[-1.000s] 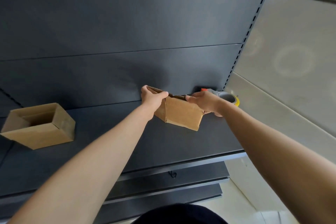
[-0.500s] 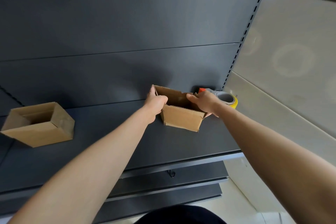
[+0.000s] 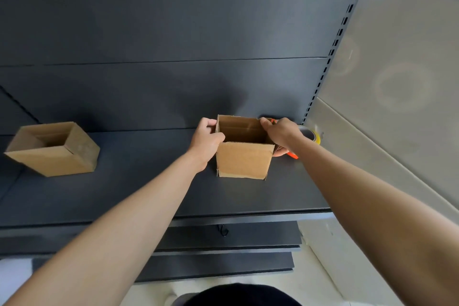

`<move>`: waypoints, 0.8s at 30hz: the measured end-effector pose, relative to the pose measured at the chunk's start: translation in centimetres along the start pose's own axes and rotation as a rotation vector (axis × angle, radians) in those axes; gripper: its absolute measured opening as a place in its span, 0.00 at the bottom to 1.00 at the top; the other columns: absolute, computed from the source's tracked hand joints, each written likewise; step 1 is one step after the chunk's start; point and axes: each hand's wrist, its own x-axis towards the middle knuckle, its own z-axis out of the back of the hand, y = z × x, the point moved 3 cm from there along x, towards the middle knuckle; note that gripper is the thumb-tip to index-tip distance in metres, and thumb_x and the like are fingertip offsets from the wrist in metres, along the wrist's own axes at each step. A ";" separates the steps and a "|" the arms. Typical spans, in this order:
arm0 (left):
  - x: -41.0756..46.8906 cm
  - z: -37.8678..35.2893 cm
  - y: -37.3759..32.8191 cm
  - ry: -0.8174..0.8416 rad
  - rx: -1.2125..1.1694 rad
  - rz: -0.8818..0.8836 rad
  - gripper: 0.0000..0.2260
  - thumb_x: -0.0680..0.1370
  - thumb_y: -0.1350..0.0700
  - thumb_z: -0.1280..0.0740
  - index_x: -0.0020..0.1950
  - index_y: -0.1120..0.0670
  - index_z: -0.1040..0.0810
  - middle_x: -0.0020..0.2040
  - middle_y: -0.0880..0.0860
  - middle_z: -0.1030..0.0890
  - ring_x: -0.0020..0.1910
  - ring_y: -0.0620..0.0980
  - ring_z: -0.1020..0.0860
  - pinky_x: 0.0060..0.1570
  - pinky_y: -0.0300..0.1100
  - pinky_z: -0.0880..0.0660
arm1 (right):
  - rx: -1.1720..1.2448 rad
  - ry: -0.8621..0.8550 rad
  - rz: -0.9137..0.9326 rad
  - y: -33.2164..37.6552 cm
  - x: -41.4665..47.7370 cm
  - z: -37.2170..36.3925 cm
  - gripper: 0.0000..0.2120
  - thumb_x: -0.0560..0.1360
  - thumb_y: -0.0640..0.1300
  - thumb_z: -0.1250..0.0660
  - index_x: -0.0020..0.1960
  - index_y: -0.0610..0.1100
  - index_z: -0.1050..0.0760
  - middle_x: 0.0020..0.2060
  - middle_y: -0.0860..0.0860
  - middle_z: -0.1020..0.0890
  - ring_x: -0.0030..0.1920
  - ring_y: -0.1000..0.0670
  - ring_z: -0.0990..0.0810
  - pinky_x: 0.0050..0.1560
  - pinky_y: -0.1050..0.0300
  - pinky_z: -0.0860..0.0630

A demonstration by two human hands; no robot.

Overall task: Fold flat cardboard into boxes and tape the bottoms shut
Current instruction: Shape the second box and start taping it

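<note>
Upright open brown box (image 3: 244, 159) on shelf (image 3: 139, 181)

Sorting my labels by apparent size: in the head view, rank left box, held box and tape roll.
Largest: left box
Next: held box, though lens distortion leaves that unsure
Smallest: tape roll, mostly hidden behind the right hand

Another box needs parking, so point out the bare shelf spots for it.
The widest bare stretch of shelf lies between the left box and the held box. The front strip before the held box is bare too. The right end is crowded: the tape dispenser sits just behind the right hand.
</note>
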 end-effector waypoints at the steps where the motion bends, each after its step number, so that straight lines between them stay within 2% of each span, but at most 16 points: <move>1: -0.3 -0.1 0.0 -0.006 -0.004 -0.010 0.16 0.72 0.64 0.39 0.57 0.49 0.29 0.54 0.51 0.20 0.51 0.52 0.23 0.56 0.54 0.25 | 0.010 0.000 0.006 -0.2 0.1 0.1 0.22 0.78 0.62 0.43 0.49 0.42 0.29 0.42 0.43 0.23 0.35 0.40 0.16 0.39 0.49 0.17; 4: -1.1 -0.2 0.1 -0.002 -0.036 -0.017 0.19 0.75 0.65 0.41 0.64 0.51 0.29 0.55 0.50 0.20 0.51 0.51 0.23 0.55 0.52 0.25 | 0.014 0.010 0.003 -0.4 0.3 0.3 0.21 0.77 0.63 0.43 0.41 0.44 0.31 0.40 0.43 0.23 0.32 0.42 0.17 0.31 0.54 0.18; 6: -1.6 -0.2 0.2 0.007 -0.064 -0.010 0.22 0.77 0.65 0.41 0.70 0.50 0.31 0.59 0.49 0.22 0.56 0.51 0.23 0.56 0.52 0.25 | -0.003 0.010 0.004 -0.3 0.3 0.3 0.22 0.77 0.63 0.43 0.43 0.43 0.30 0.40 0.44 0.23 0.30 0.43 0.18 0.26 0.57 0.20; 8: -2.0 -0.2 0.4 0.009 -0.094 -0.009 0.25 0.78 0.65 0.40 0.74 0.49 0.35 0.64 0.47 0.25 0.58 0.50 0.23 0.57 0.51 0.26 | -0.051 0.012 0.011 -0.1 0.2 0.1 0.24 0.77 0.64 0.43 0.49 0.42 0.30 0.39 0.44 0.24 0.30 0.43 0.18 0.28 0.56 0.20; 12: -1.9 -0.1 0.5 -0.008 -0.126 -0.016 0.27 0.77 0.65 0.40 0.75 0.48 0.36 0.65 0.46 0.26 0.58 0.49 0.23 0.57 0.50 0.26 | -0.185 -0.007 0.054 0.1 -0.1 -0.3 0.29 0.75 0.68 0.45 0.55 0.42 0.28 0.42 0.45 0.21 0.29 0.44 0.17 0.42 0.51 0.17; 17: -1.3 -0.6 -0.3 0.105 -0.108 -0.003 0.27 0.78 0.66 0.40 0.75 0.47 0.36 0.64 0.49 0.27 0.54 0.48 0.23 0.45 0.43 0.25 | -0.149 -0.033 -0.010 -0.3 -0.6 0.6 0.28 0.73 0.69 0.42 0.53 0.44 0.31 0.36 0.48 0.26 0.29 0.44 0.18 0.36 0.54 0.18; 20: -0.9 -0.9 -0.4 0.157 -0.085 0.000 0.26 0.79 0.64 0.39 0.75 0.46 0.38 0.70 0.49 0.31 0.59 0.51 0.25 0.50 0.45 0.27 | -0.152 -0.064 -0.036 -0.5 -0.6 1.1 0.28 0.74 0.68 0.42 0.52 0.43 0.31 0.36 0.48 0.28 0.30 0.44 0.19 0.36 0.54 0.18; 24: -1.0 -0.9 -0.3 0.209 -0.080 -0.072 0.21 0.82 0.60 0.42 0.76 0.49 0.38 0.76 0.43 0.40 0.67 0.48 0.32 0.64 0.51 0.31 | -0.188 -0.094 -0.042 -0.3 -0.2 0.9 0.29 0.74 0.69 0.44 0.51 0.42 0.28 0.36 0.47 0.26 0.34 0.43 0.18 0.40 0.51 0.17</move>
